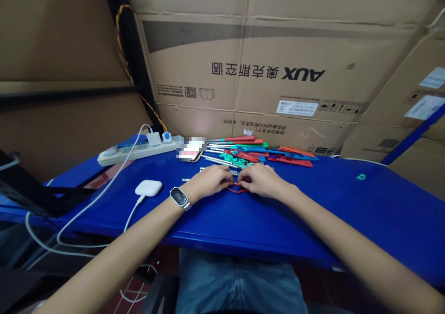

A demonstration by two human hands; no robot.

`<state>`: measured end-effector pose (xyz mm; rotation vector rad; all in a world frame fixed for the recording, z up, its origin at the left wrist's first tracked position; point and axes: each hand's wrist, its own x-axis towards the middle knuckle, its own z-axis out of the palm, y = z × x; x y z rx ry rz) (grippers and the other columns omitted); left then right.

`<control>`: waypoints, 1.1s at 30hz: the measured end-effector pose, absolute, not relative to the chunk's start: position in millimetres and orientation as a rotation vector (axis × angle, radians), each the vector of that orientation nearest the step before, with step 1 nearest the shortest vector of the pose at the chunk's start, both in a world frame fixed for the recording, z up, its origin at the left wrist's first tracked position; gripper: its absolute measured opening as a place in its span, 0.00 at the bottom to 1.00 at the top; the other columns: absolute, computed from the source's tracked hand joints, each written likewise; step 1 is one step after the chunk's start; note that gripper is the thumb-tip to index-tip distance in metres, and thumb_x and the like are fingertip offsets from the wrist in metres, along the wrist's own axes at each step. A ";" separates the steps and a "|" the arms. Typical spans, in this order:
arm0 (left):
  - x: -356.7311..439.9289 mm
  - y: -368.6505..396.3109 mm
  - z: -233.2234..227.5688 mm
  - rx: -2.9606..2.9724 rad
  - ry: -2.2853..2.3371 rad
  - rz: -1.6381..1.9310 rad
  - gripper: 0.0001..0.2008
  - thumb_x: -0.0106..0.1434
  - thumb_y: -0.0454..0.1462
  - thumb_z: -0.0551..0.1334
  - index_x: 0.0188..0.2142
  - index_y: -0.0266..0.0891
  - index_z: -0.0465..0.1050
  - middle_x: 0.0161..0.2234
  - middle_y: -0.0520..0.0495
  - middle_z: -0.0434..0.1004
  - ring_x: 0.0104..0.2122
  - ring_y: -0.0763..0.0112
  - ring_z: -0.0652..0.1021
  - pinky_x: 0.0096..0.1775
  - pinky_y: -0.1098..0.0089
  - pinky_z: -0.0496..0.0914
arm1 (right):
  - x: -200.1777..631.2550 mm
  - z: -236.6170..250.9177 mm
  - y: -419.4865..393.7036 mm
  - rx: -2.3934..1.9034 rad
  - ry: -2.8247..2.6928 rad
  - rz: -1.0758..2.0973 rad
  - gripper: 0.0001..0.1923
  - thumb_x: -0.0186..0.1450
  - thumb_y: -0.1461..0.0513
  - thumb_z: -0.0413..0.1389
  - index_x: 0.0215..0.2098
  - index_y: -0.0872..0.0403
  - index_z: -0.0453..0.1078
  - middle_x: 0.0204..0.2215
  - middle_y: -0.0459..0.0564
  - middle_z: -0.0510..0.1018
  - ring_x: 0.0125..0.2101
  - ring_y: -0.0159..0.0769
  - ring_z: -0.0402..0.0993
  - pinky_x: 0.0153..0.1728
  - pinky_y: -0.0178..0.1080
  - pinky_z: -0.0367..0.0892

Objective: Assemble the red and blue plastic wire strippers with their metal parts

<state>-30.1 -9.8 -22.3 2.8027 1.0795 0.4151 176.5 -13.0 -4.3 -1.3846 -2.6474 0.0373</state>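
My left hand, with a smartwatch on the wrist, and my right hand meet at the middle of the blue table. Together they pinch a small red plastic piece that lies against the tabletop. Just beyond my fingers lies a pile of metal keys and red, green and blue plastic key covers. One green cover lies apart at the right.
A white power strip with plugged chargers sits at the back left. A white earbud case on a cable lies left of my hand. Large cardboard boxes stand behind the table.
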 end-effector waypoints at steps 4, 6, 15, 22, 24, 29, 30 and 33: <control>-30.6 -9.5 -25.0 2.824 1.076 0.450 0.09 0.68 0.36 0.57 0.38 0.40 0.78 0.36 0.45 0.74 0.34 0.65 0.77 0.35 0.70 0.67 | 177.0 -8.1 -16.0 -1.342 -2.654 -0.014 0.07 0.63 0.62 0.57 0.34 0.48 0.78 0.32 0.48 0.82 0.34 0.40 0.77 0.28 0.34 0.59; -31.3 -8.3 -27.4 2.841 1.072 0.463 0.10 0.68 0.36 0.57 0.38 0.41 0.78 0.36 0.45 0.74 0.34 0.65 0.76 0.35 0.70 0.67 | 176.7 -10.3 -15.8 -1.342 -2.632 -0.018 0.07 0.63 0.63 0.56 0.33 0.49 0.78 0.31 0.48 0.82 0.34 0.39 0.77 0.28 0.34 0.59; -35.9 -10.8 -25.1 2.806 1.064 0.433 0.13 0.70 0.36 0.53 0.42 0.40 0.77 0.40 0.44 0.74 0.38 0.65 0.77 0.38 0.70 0.68 | 181.9 -25.3 -6.8 -1.262 -2.462 0.218 0.06 0.61 0.67 0.56 0.30 0.52 0.75 0.29 0.46 0.80 0.30 0.33 0.75 0.31 0.33 0.62; -42.7 -12.6 -28.3 2.879 1.014 0.418 0.14 0.70 0.35 0.52 0.40 0.39 0.77 0.39 0.44 0.75 0.37 0.67 0.77 0.41 0.70 0.69 | 185.2 -31.2 -6.3 -1.218 -2.409 0.312 0.05 0.62 0.68 0.57 0.31 0.54 0.74 0.30 0.47 0.79 0.30 0.32 0.74 0.32 0.33 0.63; -44.2 -12.8 -30.9 2.923 1.000 0.396 0.14 0.70 0.35 0.52 0.42 0.40 0.77 0.40 0.44 0.75 0.38 0.66 0.77 0.41 0.69 0.69 | 186.5 -31.2 -8.0 -1.189 -2.424 0.301 0.06 0.63 0.68 0.56 0.31 0.54 0.74 0.31 0.47 0.79 0.30 0.32 0.73 0.33 0.33 0.63; -44.4 -16.7 -33.2 2.999 0.991 0.374 0.14 0.70 0.33 0.52 0.45 0.38 0.77 0.43 0.42 0.75 0.41 0.63 0.77 0.44 0.66 0.69 | 188.6 -33.7 -7.3 -1.135 -2.401 0.342 0.06 0.63 0.68 0.56 0.31 0.54 0.74 0.31 0.47 0.79 0.31 0.32 0.73 0.34 0.34 0.63; -44.0 -17.5 -32.9 3.006 0.995 0.375 0.14 0.70 0.33 0.52 0.44 0.38 0.77 0.43 0.42 0.75 0.41 0.63 0.76 0.44 0.66 0.69 | 188.5 -34.3 -6.5 -1.147 -2.385 0.363 0.06 0.62 0.68 0.56 0.31 0.55 0.74 0.30 0.47 0.79 0.30 0.32 0.73 0.33 0.34 0.63; -43.0 -19.2 -32.3 3.021 1.012 0.360 0.15 0.71 0.34 0.52 0.44 0.39 0.77 0.43 0.42 0.75 0.41 0.63 0.76 0.43 0.67 0.69 | 187.3 -35.8 -3.8 -1.206 -2.332 0.440 0.06 0.61 0.69 0.55 0.30 0.55 0.74 0.28 0.46 0.79 0.28 0.32 0.72 0.30 0.33 0.63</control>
